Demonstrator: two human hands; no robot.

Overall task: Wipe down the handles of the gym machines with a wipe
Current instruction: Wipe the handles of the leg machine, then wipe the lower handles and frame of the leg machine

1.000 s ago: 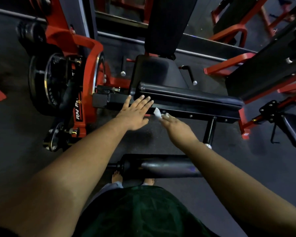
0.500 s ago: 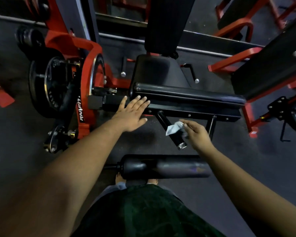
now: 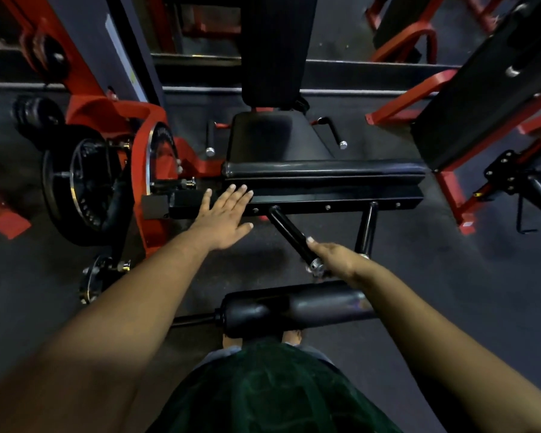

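Black handle (image 3: 289, 234) now gripped at chrome end by right hand (image 3: 336, 259), slid down from bar; wipe hidden. Left hand (image 3: 224, 215), 10 o'clock of it, spread flat on frame (image 3: 341, 201). Wiping underway.

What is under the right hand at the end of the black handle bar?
The right hand curls round the lower end of the black handle bar, beside its silver end cap. The hand covers what lies between palm and bar; no wipe can be seen there.

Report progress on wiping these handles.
Done: nothing shows as finished. In hand: the right hand grips the near left handle by its end; the wipe is hidden. The left hand rests flat on the frame. Left: the near right handle and both seat-side handles.
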